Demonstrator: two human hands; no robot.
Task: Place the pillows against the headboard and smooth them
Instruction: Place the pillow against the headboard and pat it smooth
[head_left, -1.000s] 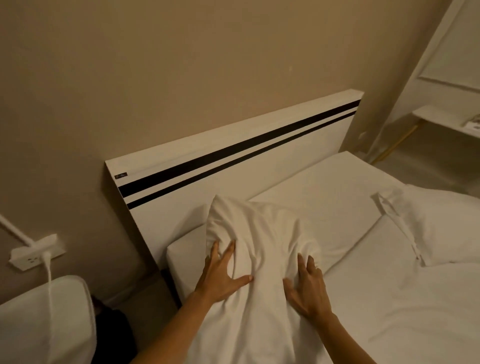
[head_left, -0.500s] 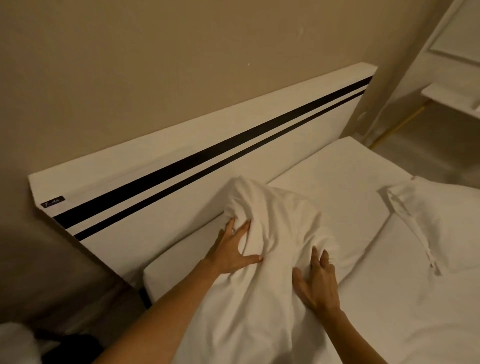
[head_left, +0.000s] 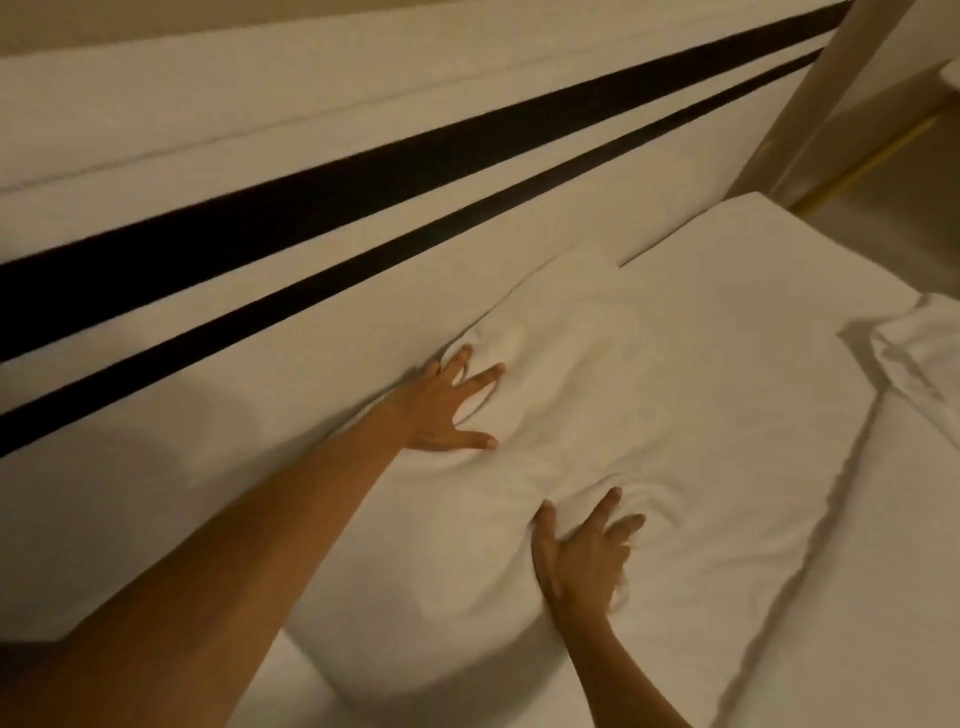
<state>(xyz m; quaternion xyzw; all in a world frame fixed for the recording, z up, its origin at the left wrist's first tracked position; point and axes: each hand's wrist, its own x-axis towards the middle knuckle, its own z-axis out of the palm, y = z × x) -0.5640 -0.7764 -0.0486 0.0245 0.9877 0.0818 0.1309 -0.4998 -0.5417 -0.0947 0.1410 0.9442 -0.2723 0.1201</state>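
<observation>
Both hands are spread wide and flat, left hand (head_left: 447, 402) mid-frame, right hand (head_left: 584, 558) lower center, pressing the pillow (head_left: 545, 441) snug against the headboard (head_left: 311, 312), probably flattening wrinkles, neither grip holding anything.

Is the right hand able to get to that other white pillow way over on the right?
Probably yes. The right hand is pressing the white pillow by the headboard, and only bare white sheet lies between it and the second white pillow. It looks like a stretch, though.
</observation>
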